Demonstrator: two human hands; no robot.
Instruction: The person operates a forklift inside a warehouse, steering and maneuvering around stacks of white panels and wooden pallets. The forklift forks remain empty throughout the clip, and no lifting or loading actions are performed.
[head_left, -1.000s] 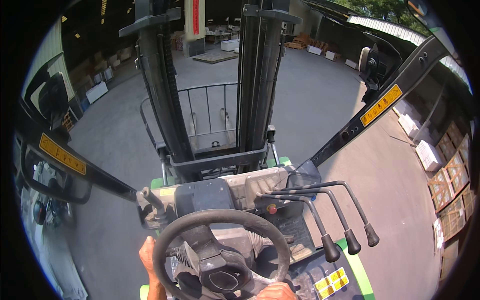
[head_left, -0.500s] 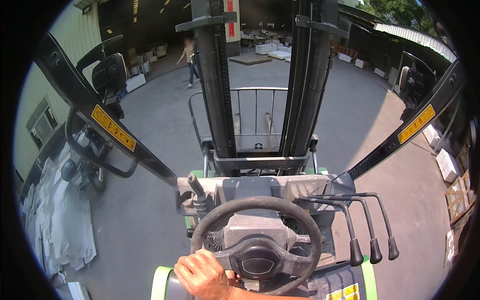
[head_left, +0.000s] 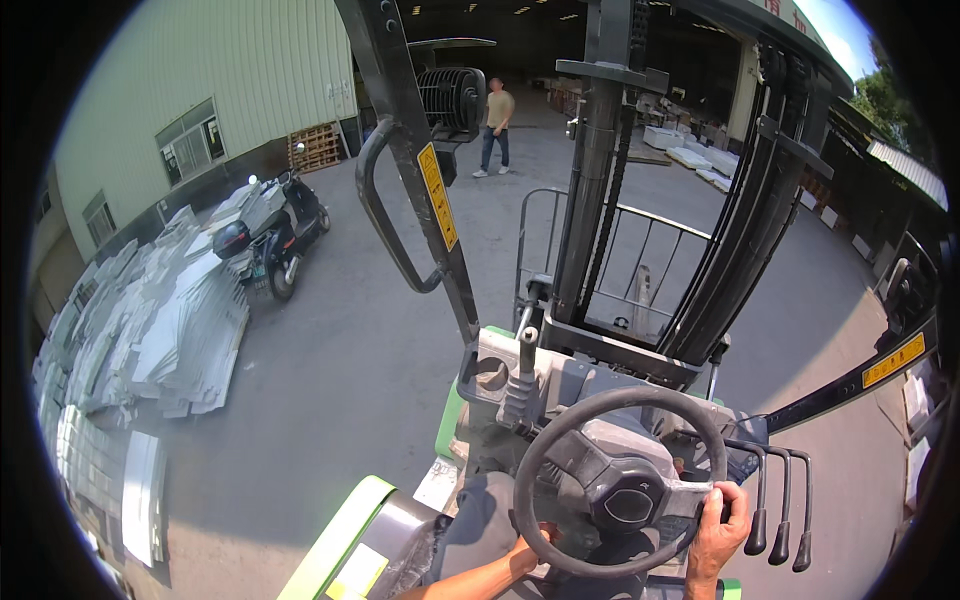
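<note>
I sit at the controls of a forklift with a black steering wheel (head_left: 615,396). My right hand (head_left: 718,528) is closed around the right side of its rim, by the spoke. From the lower left my left hand (head_left: 528,552) reaches the lower-left rim; it seems closed there, with most fingers hidden behind the rim. To the right of the wheel rise black-knobbed control levers (head_left: 782,540), which neither hand touches. A short upright lever (head_left: 527,355) in a ribbed boot stands left of the column. Ahead is the dark mast (head_left: 600,180) with its load guard (head_left: 650,225).
A person (head_left: 497,125) is on foot ahead, left of the mast. A scooter (head_left: 285,235) stands beside stacked white slabs (head_left: 185,340) on the left, along a pale-green wall (head_left: 240,60). White slabs (head_left: 690,157) lie by the dark building opening.
The view has swung left, bringing the scooter and slabs further in. My right hand has gone from the wheel's left side to its right. The left forearm now shows.
</note>
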